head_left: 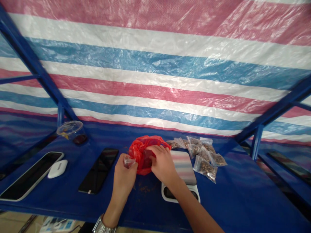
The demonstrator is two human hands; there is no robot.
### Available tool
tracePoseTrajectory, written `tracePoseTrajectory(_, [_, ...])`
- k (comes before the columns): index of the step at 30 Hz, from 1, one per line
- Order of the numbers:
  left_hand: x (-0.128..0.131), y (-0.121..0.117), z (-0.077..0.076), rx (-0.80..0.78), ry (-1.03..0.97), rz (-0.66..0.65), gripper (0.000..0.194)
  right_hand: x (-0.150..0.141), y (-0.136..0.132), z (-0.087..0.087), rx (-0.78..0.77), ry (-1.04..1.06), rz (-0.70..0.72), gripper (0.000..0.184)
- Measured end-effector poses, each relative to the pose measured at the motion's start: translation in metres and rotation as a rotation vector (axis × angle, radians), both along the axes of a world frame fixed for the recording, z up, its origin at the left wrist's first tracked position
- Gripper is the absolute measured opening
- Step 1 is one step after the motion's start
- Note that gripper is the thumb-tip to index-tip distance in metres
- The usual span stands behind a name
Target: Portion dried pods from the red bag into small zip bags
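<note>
A crumpled red plastic bag (pixel 139 149) lies on the blue table (pixel 243 194), just left of a small white scale (pixel 186 174). My right hand (pixel 162 163) reaches into the mouth of the red bag, its fingers curled inside; what they hold is hidden. My left hand (pixel 123 176) is closed around a small clear plastic pouch (pixel 128 160) right beside the red bag. A metal watch (pixel 103 226) sits on my left wrist.
Several small clear pouches of brown bits (pixel 206 155) lie right of the scale. A black phone (pixel 99 170), a white earbud case (pixel 57 168), a tablet (pixel 29 176) and a clear plastic cup (pixel 71 131) are on the left. A striped tarp (pixel 155 64) hangs behind.
</note>
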State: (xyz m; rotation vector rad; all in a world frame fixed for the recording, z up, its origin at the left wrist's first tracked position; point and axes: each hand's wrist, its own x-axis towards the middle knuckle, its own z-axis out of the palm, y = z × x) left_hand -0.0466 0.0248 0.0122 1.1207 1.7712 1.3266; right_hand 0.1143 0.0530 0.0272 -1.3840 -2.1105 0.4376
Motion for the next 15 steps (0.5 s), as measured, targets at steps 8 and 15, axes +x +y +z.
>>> tracePoseTrajectory(8, [-0.002, -0.001, -0.001, -0.021, -0.025, 0.05, 0.009, 0.005, -0.002, 0.001, -0.007, -0.052, -0.054, 0.038])
tracePoseTrajectory(15, [0.001, -0.003, 0.001, 0.021, 0.025, 0.074, 0.008, 0.022, -0.001, 0.013, 0.022, -0.405, 0.013, 0.042])
